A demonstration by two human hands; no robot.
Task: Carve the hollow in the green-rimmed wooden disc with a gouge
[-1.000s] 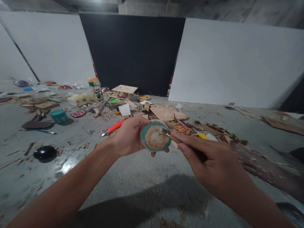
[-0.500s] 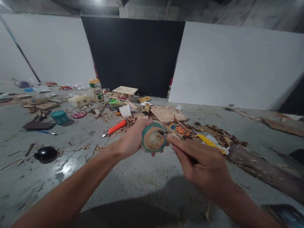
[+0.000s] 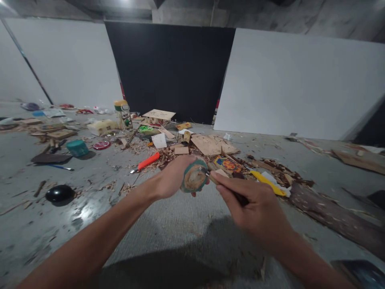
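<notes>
The grip of the left hand point(image 3: 172, 177) is closed around a teal-rimmed disc point(image 3: 194, 179), held tilted above the floor point(image 3: 180, 224). The right hand point(image 3: 257, 204) clasps a slim tool point(image 3: 214, 177), its metal tip at the disc's bare, pale face. An orange knife point(image 3: 149, 160) lies farther off, near wood shavings point(image 3: 126, 188).

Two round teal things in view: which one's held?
The teal-rimmed piece with the tan centre, gripped in the left hand. The other, a teal container, sits on the floor.
</notes>
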